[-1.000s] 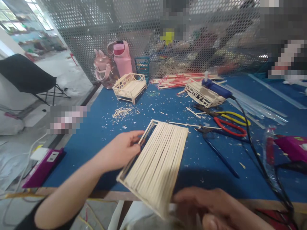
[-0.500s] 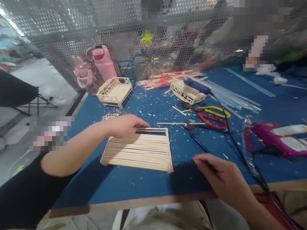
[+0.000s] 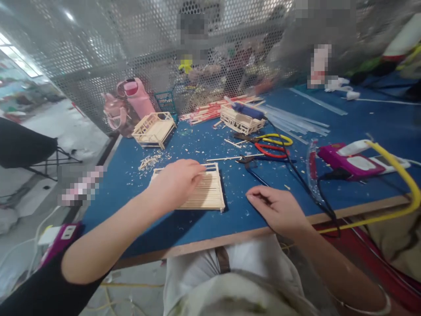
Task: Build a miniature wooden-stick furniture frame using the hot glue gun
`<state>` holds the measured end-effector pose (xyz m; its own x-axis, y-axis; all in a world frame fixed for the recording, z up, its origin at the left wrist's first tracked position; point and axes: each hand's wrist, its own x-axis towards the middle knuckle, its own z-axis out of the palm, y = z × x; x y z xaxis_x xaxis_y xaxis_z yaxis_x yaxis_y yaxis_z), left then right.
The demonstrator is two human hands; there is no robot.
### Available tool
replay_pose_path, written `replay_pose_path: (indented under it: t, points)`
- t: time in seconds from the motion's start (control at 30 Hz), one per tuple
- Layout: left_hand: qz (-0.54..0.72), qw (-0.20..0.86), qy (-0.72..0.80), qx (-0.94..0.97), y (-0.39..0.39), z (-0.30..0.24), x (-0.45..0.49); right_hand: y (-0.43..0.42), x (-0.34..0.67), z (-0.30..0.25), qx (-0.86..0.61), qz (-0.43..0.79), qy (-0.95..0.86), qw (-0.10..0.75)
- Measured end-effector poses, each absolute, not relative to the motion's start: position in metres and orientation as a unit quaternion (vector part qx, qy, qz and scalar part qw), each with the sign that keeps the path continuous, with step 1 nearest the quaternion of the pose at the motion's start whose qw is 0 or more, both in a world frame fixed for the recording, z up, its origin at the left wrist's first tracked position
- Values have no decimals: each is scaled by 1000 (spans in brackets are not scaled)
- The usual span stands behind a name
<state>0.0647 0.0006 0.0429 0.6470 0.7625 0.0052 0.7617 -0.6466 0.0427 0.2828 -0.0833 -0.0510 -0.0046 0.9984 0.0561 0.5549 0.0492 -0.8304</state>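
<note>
A flat panel of thin wooden sticks (image 3: 207,191) in a stick frame lies near the table's front edge, with a gap close to its far rail. My left hand (image 3: 179,180) is over the panel's left part, fingers bent down and drawn together; whatever is under the fingertips is hidden. To the panel's right, my right hand (image 3: 279,208) hovers near the table edge, thumb and fingers pressed together, with nothing visible in them. Between the hands and farther back lie dark-jawed pliers (image 3: 248,162) and a loose stick (image 3: 226,158).
Two small stick-built benches (image 3: 154,130) (image 3: 241,120) stand farther back, a blue glue gun (image 3: 248,110) on the right one. Red-and-yellow-handled cutters (image 3: 271,145), clear glue sticks (image 3: 292,118), red-tipped sticks (image 3: 210,109), a pink bottle (image 3: 140,98) and a purple power strip (image 3: 348,162) surround them.
My left hand has moved from the panel's far rail to over its left part, fingers now bent downward. My right hand stays closed beside the panel. The camera view has shifted.
</note>
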Motion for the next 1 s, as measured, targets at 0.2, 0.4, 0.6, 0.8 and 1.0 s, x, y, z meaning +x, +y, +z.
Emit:
replay_pose_path:
  t: [0.2, 0.4, 0.6, 0.8, 1.0]
  points:
    - [-60, 13, 438, 897, 35, 43, 88, -47, 265, -20, -595, 514, -496, 367]
    - [-146, 43, 434, 888, 55, 44, 95, -6, 250, -11, -585, 641, -390, 307]
    - [-147, 206, 398, 882, 66, 38, 89, 0, 247, -19, -563, 665, -399, 286]
    - [-153, 296, 399, 854, 74, 36, 87, -1, 247, -24, -550, 639, -443, 305]
    - [-140, 280, 422, 851, 67, 32, 92, 1, 245, -26, -562, 629, -438, 310]
